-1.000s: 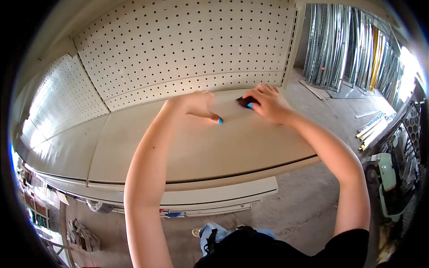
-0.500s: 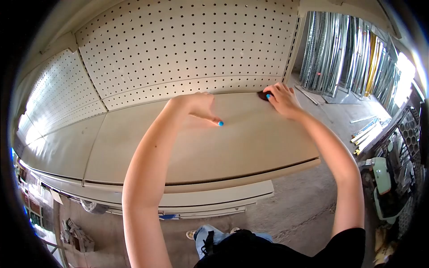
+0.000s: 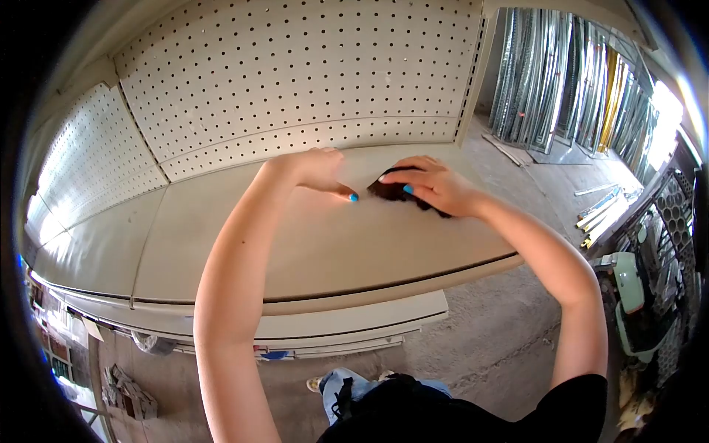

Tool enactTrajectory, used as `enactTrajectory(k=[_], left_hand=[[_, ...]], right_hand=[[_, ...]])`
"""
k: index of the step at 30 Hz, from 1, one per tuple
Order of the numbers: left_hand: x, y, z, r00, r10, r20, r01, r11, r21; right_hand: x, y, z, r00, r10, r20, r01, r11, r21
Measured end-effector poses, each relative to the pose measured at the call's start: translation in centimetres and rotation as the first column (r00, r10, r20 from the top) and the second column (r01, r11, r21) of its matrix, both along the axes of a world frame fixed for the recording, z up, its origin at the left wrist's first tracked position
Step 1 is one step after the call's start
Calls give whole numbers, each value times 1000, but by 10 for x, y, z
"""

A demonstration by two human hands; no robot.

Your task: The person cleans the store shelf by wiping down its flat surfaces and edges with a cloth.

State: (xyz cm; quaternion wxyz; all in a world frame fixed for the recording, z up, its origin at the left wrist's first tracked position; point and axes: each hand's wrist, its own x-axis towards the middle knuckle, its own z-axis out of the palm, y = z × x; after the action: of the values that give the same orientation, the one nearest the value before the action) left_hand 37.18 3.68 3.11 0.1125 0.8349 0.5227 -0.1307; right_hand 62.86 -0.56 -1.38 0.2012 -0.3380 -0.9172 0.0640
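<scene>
A dark cloth (image 3: 389,190) lies bunched on the beige shelf (image 3: 325,255). My right hand (image 3: 437,184) presses it against the surface, fingers over its top and thumb along its near side. Part of the cloth hangs out beneath my palm. To the left, my left hand (image 3: 319,170) rests on the shelf near its back edge, thumb stretched out and holding nothing that shows. Its other fingers are partly hidden behind the back of the hand. Behind both hands rises a perforated back panel (image 3: 295,81).
More shelf boards (image 3: 362,328) sit below the front edge. Metal strips (image 3: 539,81) lean upright at the back right, with long pieces (image 3: 600,215) on the concrete floor. A pale green object (image 3: 629,284) stands at right. A box of scraps (image 3: 133,395) is at lower left.
My right hand has slid the cloth leftward and slightly nearer along the shelf, from the back right corner towards my left hand. More of the cloth shows. My left hand has barely shifted.
</scene>
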Motion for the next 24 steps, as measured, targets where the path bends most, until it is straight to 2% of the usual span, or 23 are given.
enactTrajectory(k=[3, 8, 11, 14, 17, 21, 24], left_hand=[[0, -5, 5, 1000, 18, 19, -18, 1000, -12], [-4, 6, -5, 999, -31, 28, 30, 999, 22], [-4, 9, -5, 1000, -26, 16, 26, 1000, -2], [-3, 13, -7, 999, -35, 7, 35, 999, 3], [-4, 14, -8, 999, -35, -10, 35, 999, 5], [1, 7, 1, 999, -29, -32, 27, 999, -41], [0, 5, -1, 1000, -15, -20, 15, 1000, -6]], right_hand=[[32, 27, -8, 983, -180, 45, 172, 976, 137], [90, 70, -17, 902, -431, -31, 432, 901, 32], [93, 80, -23, 860, -495, -122, 499, 867, -1], [86, 73, -21, 847, -526, -78, 528, 849, 18], [73, 55, -15, 861, -509, 2, 505, 855, 122], [61, 29, -11, 945, -311, 106, 289, 940, 182], [31, -7, -6, 981, -153, 116, 133, 977, 167]])
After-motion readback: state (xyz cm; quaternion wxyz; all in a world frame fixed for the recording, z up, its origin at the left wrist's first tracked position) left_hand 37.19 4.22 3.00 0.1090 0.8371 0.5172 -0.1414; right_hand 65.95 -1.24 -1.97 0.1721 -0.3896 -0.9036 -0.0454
